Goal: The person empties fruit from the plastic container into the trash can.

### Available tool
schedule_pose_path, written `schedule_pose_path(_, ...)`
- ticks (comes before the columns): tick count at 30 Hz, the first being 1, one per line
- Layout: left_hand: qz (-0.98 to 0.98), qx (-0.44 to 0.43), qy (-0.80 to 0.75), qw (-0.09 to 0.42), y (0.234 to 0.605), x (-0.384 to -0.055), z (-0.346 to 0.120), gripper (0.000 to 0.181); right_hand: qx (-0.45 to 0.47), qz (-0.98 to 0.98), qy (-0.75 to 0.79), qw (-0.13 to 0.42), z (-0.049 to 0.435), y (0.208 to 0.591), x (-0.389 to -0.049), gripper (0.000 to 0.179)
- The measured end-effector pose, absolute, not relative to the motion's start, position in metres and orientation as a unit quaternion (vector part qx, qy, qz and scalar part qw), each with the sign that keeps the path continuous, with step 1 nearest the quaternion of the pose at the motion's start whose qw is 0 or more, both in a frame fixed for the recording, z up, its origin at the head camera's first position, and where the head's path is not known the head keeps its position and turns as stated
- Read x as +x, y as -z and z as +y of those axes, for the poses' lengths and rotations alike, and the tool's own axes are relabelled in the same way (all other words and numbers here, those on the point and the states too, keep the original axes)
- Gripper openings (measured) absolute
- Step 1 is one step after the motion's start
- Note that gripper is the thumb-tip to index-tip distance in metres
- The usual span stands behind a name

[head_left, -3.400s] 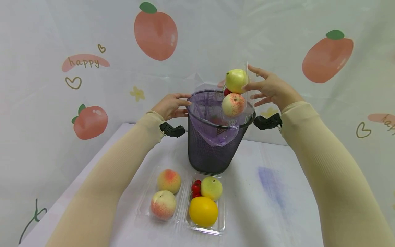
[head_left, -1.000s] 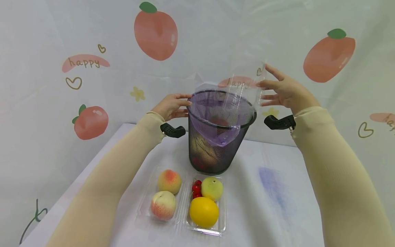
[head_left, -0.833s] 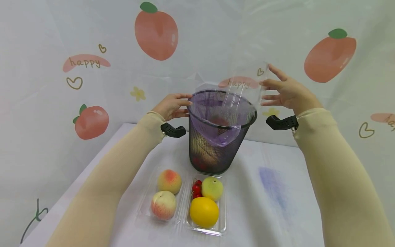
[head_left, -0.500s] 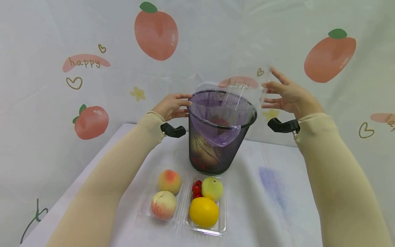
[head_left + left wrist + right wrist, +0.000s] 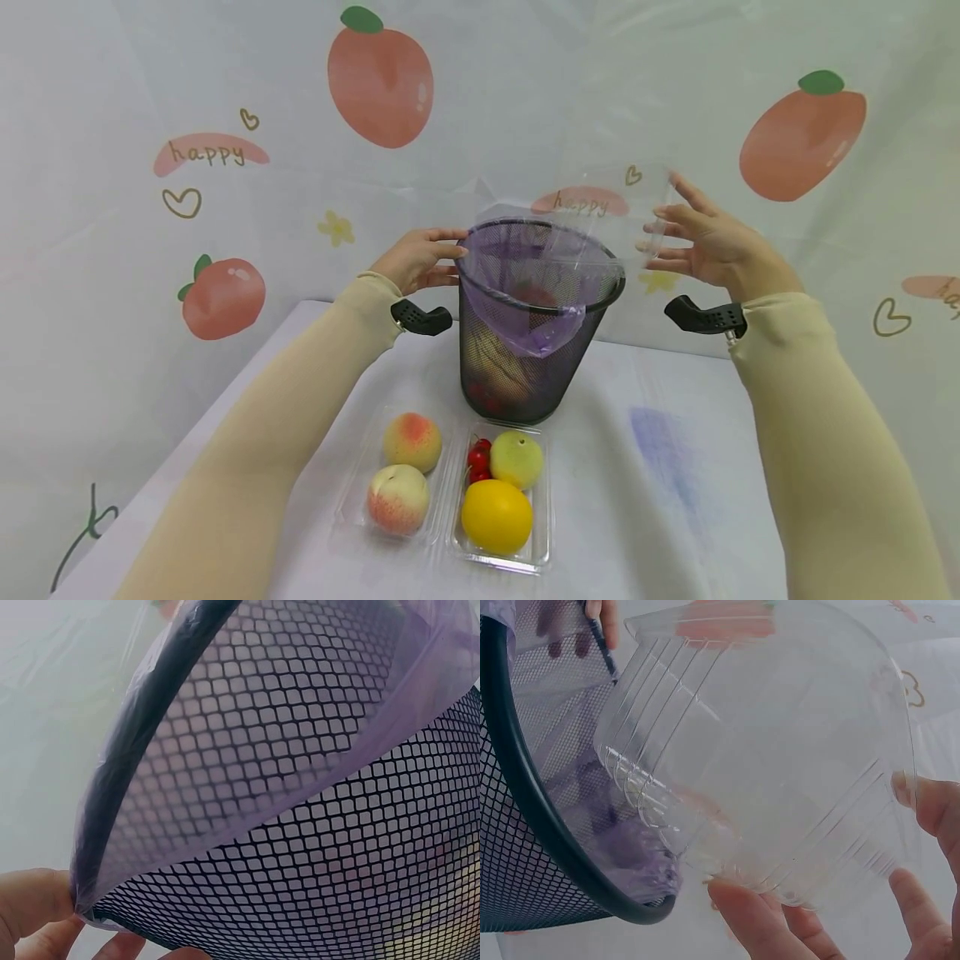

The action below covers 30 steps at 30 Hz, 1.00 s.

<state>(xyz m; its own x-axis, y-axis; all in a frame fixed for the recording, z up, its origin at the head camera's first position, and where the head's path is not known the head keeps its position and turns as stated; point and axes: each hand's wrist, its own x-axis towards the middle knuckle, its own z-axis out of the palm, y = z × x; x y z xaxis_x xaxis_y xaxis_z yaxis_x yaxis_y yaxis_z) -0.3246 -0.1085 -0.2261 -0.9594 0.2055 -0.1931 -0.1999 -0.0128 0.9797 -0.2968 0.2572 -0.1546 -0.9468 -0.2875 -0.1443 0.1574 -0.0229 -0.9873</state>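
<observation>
My left hand (image 5: 420, 260) grips the rim of a black mesh wastebasket (image 5: 551, 392) lined with a purple bag (image 5: 528, 333); in the left wrist view its thumb and fingers (image 5: 34, 900) pinch the lined edge. The basket leans slightly. Through the mesh, blurred yellow and red fruit (image 5: 491, 375) shows low inside. Above the basket's right side, my right hand (image 5: 712, 246) holds a clear plastic fruit box (image 5: 780, 742) by its edge, thumb and fingers on opposite faces. No fruit is in this box, which stands tipped beside the rim.
Two clear boxes sit in front of the basket. The left box (image 5: 348, 500) holds two peaches (image 5: 397, 500); the right box (image 5: 542, 533) holds a yellow fruit (image 5: 497, 517), a green fruit (image 5: 516, 458) and red cherries (image 5: 478, 458). A printed cloth (image 5: 480, 100) hangs behind.
The pear, peach and red fruit have left the box in my right hand, and fruit now shows inside the basket. That hand has moved right and slightly down with the box. My left hand stays put.
</observation>
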Motion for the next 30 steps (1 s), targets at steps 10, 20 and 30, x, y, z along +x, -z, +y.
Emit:
schedule_pose_path(10, 0.687, 0.003, -0.712, 0.143, 0.227, -0.323, -0.108, 0.047, -0.074, 0.651, 0.737, 0.167, 0.274, 0.162, -0.286, 0.071)
schedule_pose_path(20, 0.689, 0.004, -0.711, 0.140, 0.226, -0.322, -0.108, 0.047, -0.094, 0.638, 0.746, 0.162, 0.298, 0.170, -0.275, 0.066)
schedule_pose_path(30, 0.686, 0.004, -0.713, 0.142, 0.226, -0.323, -0.109, 0.047, -0.123, 0.613, 0.761, 0.174, 0.315, 0.177, -0.264, 0.063)
